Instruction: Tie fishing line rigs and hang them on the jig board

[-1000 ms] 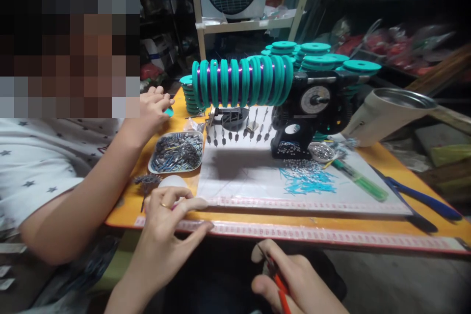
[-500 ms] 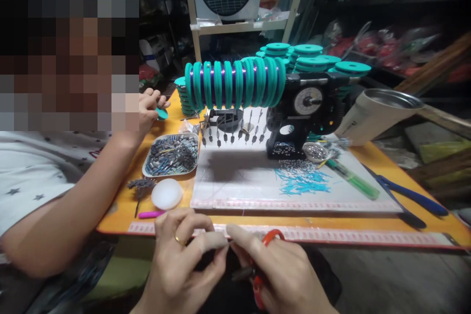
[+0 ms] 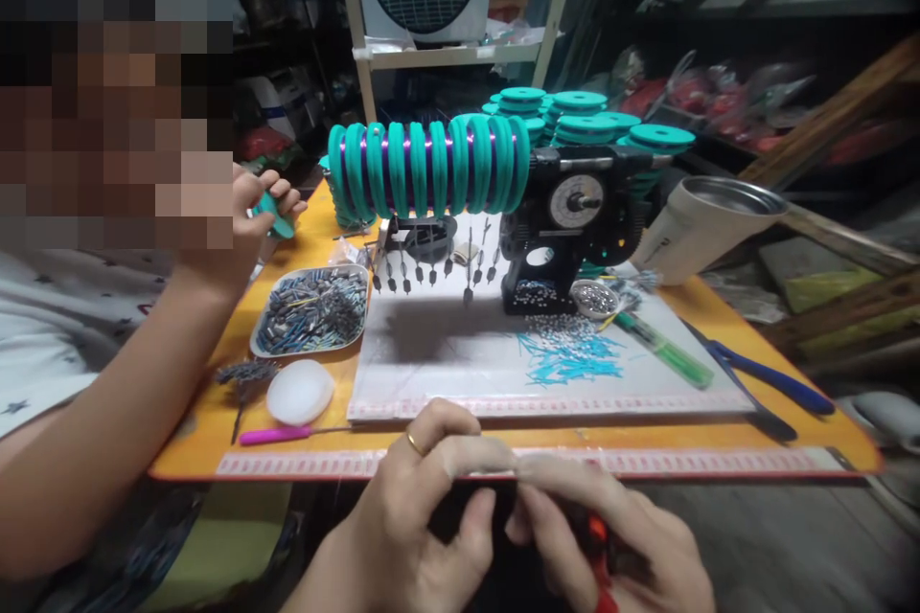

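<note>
My left hand (image 3: 431,488), with a ring on one finger, is curled in front of the table edge. Its index fingertip meets that of my right hand (image 3: 625,527). Whatever lies at these fingertips is too small to make out. Tucked in my right palm are red-handled scissors (image 3: 602,556), mostly hidden by the fingers. Beyond my hands stands a black winding device (image 3: 567,201) carrying a row of teal spools (image 3: 431,168) with purple line. Small dark weights (image 3: 407,285) dangle below the spools. Blue cut strips (image 3: 571,359) and small beads lie on the white board (image 3: 446,383).
On the left, a co-worker's hand (image 3: 263,206) holds a teal spool. A tray of small parts (image 3: 312,311), a white round lid (image 3: 300,393) and a pink-handled tool (image 3: 274,437) are nearby. Blue-handled pliers (image 3: 780,378) and a tumbler (image 3: 711,225) are on the right.
The view has shifted, so the table sits further left. Both my hands have moved right in view, and the scissors are now more hidden in my right hand.
</note>
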### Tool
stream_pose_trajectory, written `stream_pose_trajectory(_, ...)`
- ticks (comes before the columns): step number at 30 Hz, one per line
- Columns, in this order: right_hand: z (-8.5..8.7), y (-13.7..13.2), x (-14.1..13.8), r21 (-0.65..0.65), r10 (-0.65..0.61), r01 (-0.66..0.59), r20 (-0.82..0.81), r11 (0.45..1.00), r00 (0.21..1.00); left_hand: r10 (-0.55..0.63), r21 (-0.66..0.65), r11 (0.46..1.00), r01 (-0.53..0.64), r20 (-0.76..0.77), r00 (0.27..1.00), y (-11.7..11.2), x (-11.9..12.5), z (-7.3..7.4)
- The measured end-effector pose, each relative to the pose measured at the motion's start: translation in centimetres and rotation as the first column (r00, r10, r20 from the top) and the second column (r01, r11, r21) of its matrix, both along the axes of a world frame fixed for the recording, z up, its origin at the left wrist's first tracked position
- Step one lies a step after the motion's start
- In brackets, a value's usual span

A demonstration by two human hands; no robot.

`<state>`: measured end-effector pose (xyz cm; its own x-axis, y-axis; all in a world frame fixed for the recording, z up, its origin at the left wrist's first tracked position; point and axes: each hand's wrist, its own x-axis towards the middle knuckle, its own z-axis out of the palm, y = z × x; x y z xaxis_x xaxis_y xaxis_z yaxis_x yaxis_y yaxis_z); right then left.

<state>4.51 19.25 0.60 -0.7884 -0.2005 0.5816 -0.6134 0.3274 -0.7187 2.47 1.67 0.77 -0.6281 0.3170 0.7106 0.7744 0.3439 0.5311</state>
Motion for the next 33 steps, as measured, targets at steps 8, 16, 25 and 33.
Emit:
stream_pose_trajectory(8,-1.1,-0.5,-1.1,0.034,-0.023,0.015,0.230,0.999,0.973,0.229,-0.210,0.951,-0.229,-0.022,0.973,-1.0,-0.4,0.3)
stream_pose_trajectory(16,-0.5,-0.3,-2.3,0.138,0.001,-0.045,0.304,0.989,0.953,0.257,-0.310,0.911,-0.273,-0.092,0.962,-1.4,-1.5,0.1)
stream_pose_trajectory(25,-0.9,0.7,-2.5,0.171,-0.051,0.000,0.290,0.985,0.956,0.275,-0.391,0.883,-0.261,-0.022,0.961,-1.5,-2.7,0.3)
stream_pose_trajectory(33,-2.5,1.5,-1.5,0.365,-0.056,0.009,0.118,0.931,0.991,0.291,-0.536,0.800,-0.271,-0.049,0.956,-1.4,-3.7,0.4)
